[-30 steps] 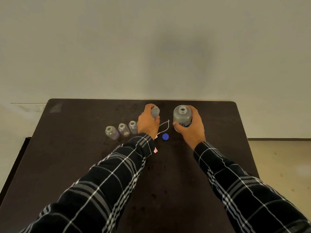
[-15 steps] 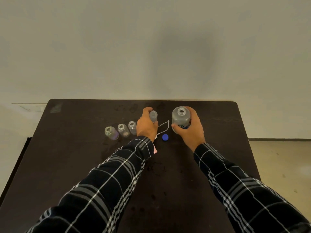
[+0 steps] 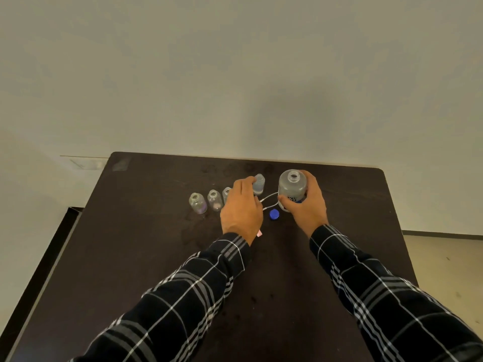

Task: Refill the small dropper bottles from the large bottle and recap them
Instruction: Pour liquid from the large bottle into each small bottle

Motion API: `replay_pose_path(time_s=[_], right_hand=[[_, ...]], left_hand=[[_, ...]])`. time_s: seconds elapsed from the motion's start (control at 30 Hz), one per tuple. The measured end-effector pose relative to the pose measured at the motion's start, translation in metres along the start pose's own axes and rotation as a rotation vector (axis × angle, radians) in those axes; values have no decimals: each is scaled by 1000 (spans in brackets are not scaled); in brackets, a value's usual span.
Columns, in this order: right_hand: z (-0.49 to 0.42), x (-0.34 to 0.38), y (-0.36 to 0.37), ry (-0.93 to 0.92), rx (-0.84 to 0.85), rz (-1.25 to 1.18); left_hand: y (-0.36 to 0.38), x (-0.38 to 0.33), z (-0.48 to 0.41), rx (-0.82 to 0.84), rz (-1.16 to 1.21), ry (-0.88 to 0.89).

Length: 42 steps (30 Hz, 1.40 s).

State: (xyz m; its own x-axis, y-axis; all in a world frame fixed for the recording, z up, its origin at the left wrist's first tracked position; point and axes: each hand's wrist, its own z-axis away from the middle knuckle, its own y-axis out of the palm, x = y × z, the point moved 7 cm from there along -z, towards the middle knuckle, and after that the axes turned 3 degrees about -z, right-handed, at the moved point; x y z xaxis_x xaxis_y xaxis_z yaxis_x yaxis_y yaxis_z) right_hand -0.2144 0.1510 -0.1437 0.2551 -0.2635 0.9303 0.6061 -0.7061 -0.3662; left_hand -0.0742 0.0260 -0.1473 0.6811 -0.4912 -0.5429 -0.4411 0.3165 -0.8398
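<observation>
**A bottle is held in each hand at the far part of a dark surface point(image 3: 130, 257).**

The large bottle point(image 3: 291, 188), uncapped and upright, is clasped round its body by the right hand point(image 3: 307, 209), the grip curled fully about the labelled side. Just to its left, a small dropper bottle point(image 3: 259, 184) is held upright in the grip of the left hand point(image 3: 241, 209), fingers curled round it; whether it is capped cannot be told. Three more small bottles point(image 3: 214, 200) are stood uncapped in a row left of that hand, the nearest partly hidden behind it. A blue cap point(image 3: 274, 214) is laid between the hands, beside a thin white loop point(image 3: 269, 197).
</observation>
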Motion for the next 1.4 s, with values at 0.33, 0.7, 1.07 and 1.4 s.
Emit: replay_pose_path(time_s=[0.33,0.7,1.07,1.4], right_hand=[[13,12,24,-16,67,27],[18,13,32,-20,88,51],[18,40,40,-74,90,183],[20,62,49,-122,119,416]], left_hand=[[-45,52,-16,-59,-462,-5],[-40,55,-26,48,-460,12],[-49,8,23,-61,283,261],[-54,34,33,-51,544,66]])
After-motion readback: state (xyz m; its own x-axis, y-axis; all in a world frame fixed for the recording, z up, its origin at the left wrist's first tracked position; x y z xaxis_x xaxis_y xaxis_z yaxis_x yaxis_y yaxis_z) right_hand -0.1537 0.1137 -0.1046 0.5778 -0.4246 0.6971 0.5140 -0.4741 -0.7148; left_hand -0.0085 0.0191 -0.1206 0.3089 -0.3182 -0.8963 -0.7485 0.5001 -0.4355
